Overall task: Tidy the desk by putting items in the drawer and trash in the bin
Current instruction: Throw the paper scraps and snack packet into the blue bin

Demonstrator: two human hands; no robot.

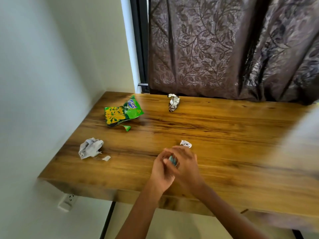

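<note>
Scene: we looked down at a wooden table (224, 135) set in a corner, a pale wall on one side and a brown leaf-patterned curtain (233, 49) hanging behind it.
Hands: our left hand (162, 171) and right hand (187, 167) met over the near middle of the table, fingers curled together round a small blue-green thing (172, 160); the blur kept us from telling what it was, or which hand truly gripped it.
Trash count: we counted one green snack bag (121, 112) towards the far left, one silver foil wrapper (174, 103) at the far edge by the curtain, one large crumpled paper ball (90, 148) near the left edge, one small paper wad (186, 144) just past our fingers, and one tiny paper scrap (106, 158) beside the large ball.
Handling: we judged all of these light and soft. The bag and foil looked slick and crackly, best pinched at a crumpled edge; the paper balls would squash easily and could be scooped whole in the fingers; the scrap would need a fingertip pinch.
Drawer and bin: neither was in view.
Below the table: one white wall socket (68, 201).
</note>
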